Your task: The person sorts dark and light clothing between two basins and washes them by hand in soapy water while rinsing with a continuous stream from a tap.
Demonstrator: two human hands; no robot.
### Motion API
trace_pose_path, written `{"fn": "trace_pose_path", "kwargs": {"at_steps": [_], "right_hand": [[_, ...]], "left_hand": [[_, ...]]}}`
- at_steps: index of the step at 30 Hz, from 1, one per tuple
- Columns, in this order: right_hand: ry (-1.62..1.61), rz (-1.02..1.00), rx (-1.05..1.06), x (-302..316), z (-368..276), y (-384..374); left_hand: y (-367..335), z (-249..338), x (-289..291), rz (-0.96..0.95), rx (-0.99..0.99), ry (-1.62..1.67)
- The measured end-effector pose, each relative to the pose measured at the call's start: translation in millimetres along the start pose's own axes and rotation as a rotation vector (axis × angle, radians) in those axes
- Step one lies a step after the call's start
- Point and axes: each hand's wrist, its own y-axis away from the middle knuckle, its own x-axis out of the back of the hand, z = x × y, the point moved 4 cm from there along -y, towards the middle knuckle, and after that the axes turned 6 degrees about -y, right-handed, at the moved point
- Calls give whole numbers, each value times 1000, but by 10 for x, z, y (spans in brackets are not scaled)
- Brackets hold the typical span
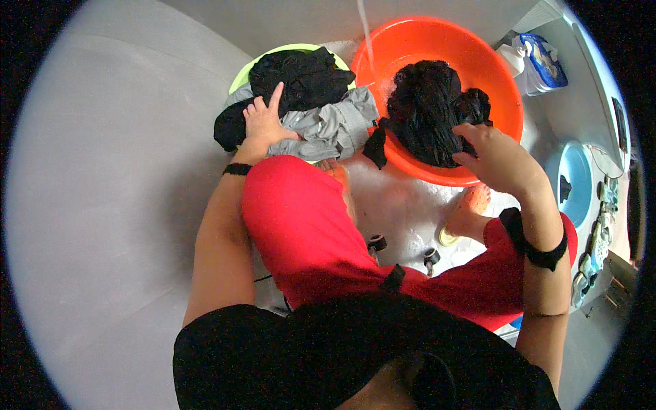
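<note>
Handling stage: the step in hand looks like working through clothes by hand, one hand at each container.
Left hand (265, 127): fingers spread apart, lying on the garments at the yellow-green tub (244, 76); how hard it presses cannot be told.
Right hand (499, 156): thumb and forefinger apart, at the near right side of the black cloth (427, 102); no firm grip shows.
Orange basin (478, 55): holds that bunched black cloth, while a small black piece (374, 148) hangs over its left rim.
Tub load: a black garment (304, 75) and a grey garment (335, 126) are heaped together, spilling over the near edge.
Pale streak (364, 31): drops toward the basin's far left side; water or hose, unclear.
Next grip: lifting the black cloth would call for closing the right thumb and fingers around a thick fold.
</note>
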Motion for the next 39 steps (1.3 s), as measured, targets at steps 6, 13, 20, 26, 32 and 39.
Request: {"fn": "trace_pose_path", "kwargs": {"at_steps": [6,13,20,26,32,39], "right_hand": [[51,10,45,-96,-19,-180],[51,-86,-41,-58,-178,-108],[61,-94,-12,31,-124,-32],[-144,26,128,47,-319,66],[-1112,62,39,384,-273,298],[74,507,-200,769,527,535]], "left_hand": [[-79,-96,50,-60,35,138],[57,-190,832,219,-84,354],[225,-481,2101,372,116,998],[281,-354,3129,216,-140,1555],[260,1369,3626,37,-378,2036],[-58,2387,2295,405,57,1877]]}}
